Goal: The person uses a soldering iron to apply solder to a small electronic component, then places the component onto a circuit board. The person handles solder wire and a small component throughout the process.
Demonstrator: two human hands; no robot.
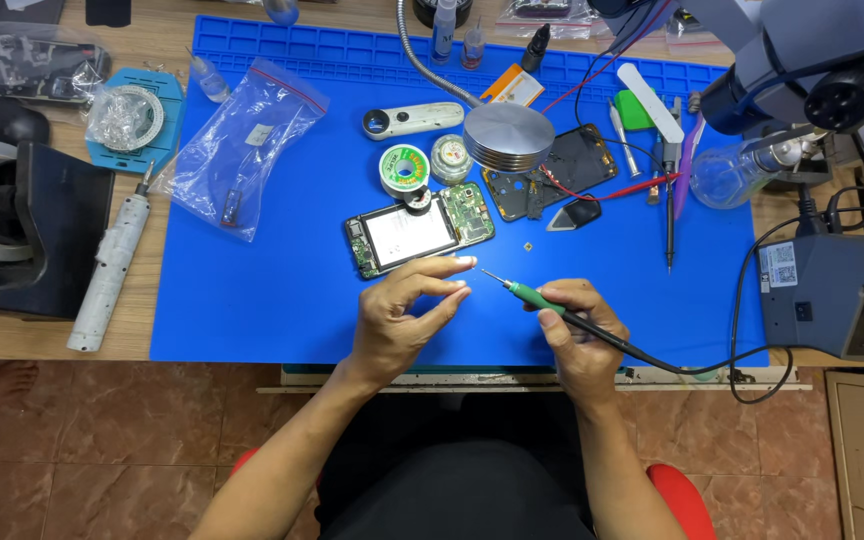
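Our right hand [577, 325] is closed in a pen grip around a green-handled soldering iron [552, 305], its fine tip aimed left toward our other hand, the cable trailing right to the soldering station [837, 295]. Our left hand [407, 310] pinches thumb and forefinger together just beside that tip, as if steadying something too small to see. Both hover over the near edge of a blue work mat [252, 300]. Just beyond the fingers lies an opened phone [417, 230], circuit boards exposed, within easy reach. Touching it is a solder spool [404, 168], with a round metal lamp head [509, 135] above. A plastic bag [237, 150] lies well left; an electric screwdriver [107, 265] rests off the mat.
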